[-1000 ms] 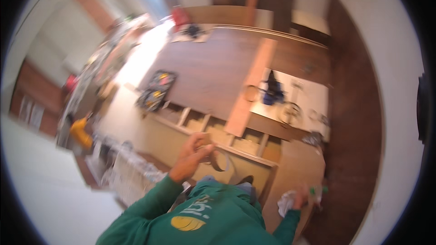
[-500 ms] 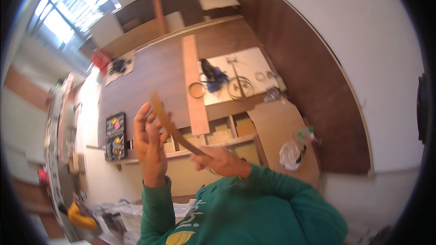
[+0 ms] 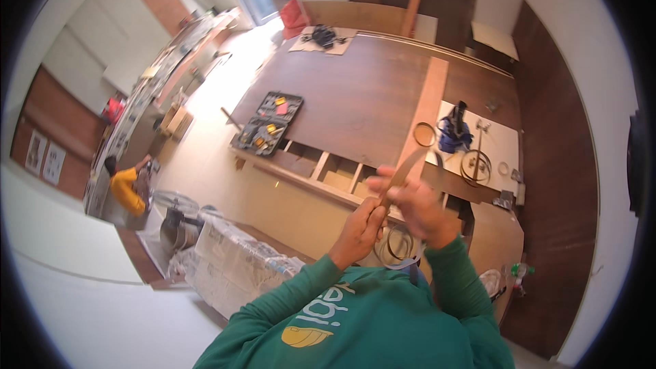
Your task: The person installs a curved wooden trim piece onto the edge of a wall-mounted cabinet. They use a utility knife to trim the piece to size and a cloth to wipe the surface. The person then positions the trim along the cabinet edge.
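Note:
My left hand is closed on a thin brown curved strip that rises above it; a coiled band hangs below my hands. My right hand has its fingers apart across the upper side of the strip; whether it touches the strip is hard to tell. Both hands are in front of a wooden platform with open compartments along its near edge. An orange plank lies on the platform beside a white board with a blue-and-black item and loops of banding on it.
An open tool case lies at the platform's left. A co-worker in yellow crouches by the left-hand counter. A wrapped bundle is at lower left. A dark panel lines the right wall. A plastic bottle lies near it.
My hands have moved rightward in view with the strip. My right hand has loosened from its grip and spread its fingers. The view has swung, bringing the co-worker into clearer sight.

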A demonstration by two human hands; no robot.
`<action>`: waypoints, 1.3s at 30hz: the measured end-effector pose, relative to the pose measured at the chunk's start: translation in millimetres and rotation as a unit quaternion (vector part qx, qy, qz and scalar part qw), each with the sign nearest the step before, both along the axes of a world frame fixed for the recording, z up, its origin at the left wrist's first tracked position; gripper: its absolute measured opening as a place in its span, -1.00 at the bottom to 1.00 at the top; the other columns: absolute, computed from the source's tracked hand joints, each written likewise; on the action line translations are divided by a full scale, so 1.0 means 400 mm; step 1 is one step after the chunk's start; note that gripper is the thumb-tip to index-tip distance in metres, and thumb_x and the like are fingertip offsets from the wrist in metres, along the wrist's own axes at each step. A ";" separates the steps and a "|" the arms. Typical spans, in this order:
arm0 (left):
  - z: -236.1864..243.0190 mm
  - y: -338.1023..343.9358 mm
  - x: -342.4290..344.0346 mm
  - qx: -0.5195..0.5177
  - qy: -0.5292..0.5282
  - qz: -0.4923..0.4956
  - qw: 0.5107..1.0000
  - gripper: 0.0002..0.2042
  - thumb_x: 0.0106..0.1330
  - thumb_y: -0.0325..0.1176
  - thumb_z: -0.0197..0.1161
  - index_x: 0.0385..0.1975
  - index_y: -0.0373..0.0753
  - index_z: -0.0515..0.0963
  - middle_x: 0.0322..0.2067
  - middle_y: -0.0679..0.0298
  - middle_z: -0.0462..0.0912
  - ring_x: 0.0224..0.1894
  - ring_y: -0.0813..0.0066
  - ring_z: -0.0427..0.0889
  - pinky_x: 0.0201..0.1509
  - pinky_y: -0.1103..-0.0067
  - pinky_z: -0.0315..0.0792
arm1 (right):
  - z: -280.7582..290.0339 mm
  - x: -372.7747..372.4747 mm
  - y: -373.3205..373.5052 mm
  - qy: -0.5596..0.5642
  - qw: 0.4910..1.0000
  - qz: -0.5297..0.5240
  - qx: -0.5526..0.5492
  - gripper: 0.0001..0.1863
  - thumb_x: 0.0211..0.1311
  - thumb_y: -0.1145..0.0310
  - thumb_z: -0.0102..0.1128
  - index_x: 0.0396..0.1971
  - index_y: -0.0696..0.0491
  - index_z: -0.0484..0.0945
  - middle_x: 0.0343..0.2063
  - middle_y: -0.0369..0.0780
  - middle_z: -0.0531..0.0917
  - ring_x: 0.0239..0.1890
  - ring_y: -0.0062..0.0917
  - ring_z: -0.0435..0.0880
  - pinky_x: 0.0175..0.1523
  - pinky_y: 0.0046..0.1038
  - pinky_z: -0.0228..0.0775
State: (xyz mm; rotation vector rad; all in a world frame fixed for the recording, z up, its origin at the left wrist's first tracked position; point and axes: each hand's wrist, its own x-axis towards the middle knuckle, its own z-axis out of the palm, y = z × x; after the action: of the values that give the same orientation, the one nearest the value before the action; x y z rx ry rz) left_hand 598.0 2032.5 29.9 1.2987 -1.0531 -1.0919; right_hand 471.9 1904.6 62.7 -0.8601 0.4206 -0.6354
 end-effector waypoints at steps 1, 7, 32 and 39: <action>-0.011 0.002 0.010 -0.009 0.006 0.010 1.000 -0.77 0.62 -0.28 -0.12 -0.11 -0.29 0.41 -0.42 0.35 0.46 -0.48 0.66 0.46 -0.37 0.66 0.43 | -0.002 0.042 0.054 0.045 0.998 0.027 -0.017 -0.42 0.31 0.48 0.00 0.33 0.31 0.21 0.07 -0.01 0.62 0.06 -0.38 0.63 0.15 -0.41 0.48; -0.015 0.020 0.024 0.057 0.254 0.024 0.965 -0.76 0.61 -0.18 -0.08 -0.06 -0.22 0.39 -0.49 0.42 0.41 -0.53 0.69 0.38 -0.43 0.71 0.31 | -0.075 0.144 -0.011 0.003 0.999 0.047 -0.023 -0.26 0.22 0.57 -0.13 0.46 0.30 0.00 0.10 0.02 0.60 -0.15 -0.40 0.71 -0.08 -0.48 0.59; 0.151 0.067 -0.044 0.173 0.277 0.131 0.936 -0.71 0.52 -0.10 0.08 -0.13 -0.24 0.46 -0.59 0.52 0.25 -0.62 0.80 0.13 -0.59 0.79 0.02 | 0.132 0.136 -0.877 0.025 0.927 -0.121 -0.354 -0.43 0.11 0.70 -0.22 0.17 0.32 0.51 0.06 -0.04 0.65 -0.13 -0.45 0.73 0.00 -0.54 0.62; 0.130 0.149 -0.041 0.181 0.287 0.153 0.928 -0.70 0.51 -0.07 0.07 -0.16 -0.22 0.50 -0.59 0.54 0.25 -0.61 0.78 0.16 -0.55 0.77 0.04 | 0.245 0.163 -1.006 0.046 0.906 -0.127 -0.400 -0.56 0.23 0.62 -0.10 0.10 0.32 0.54 -0.04 -0.05 0.70 -0.06 -0.38 0.72 0.09 -0.48 0.60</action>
State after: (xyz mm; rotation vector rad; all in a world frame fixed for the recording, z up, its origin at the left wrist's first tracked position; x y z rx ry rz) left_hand 581.7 2091.9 81.9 1.2536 -0.2058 -1.3463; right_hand 537.2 1502.2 160.6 -1.6405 0.3553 -1.0405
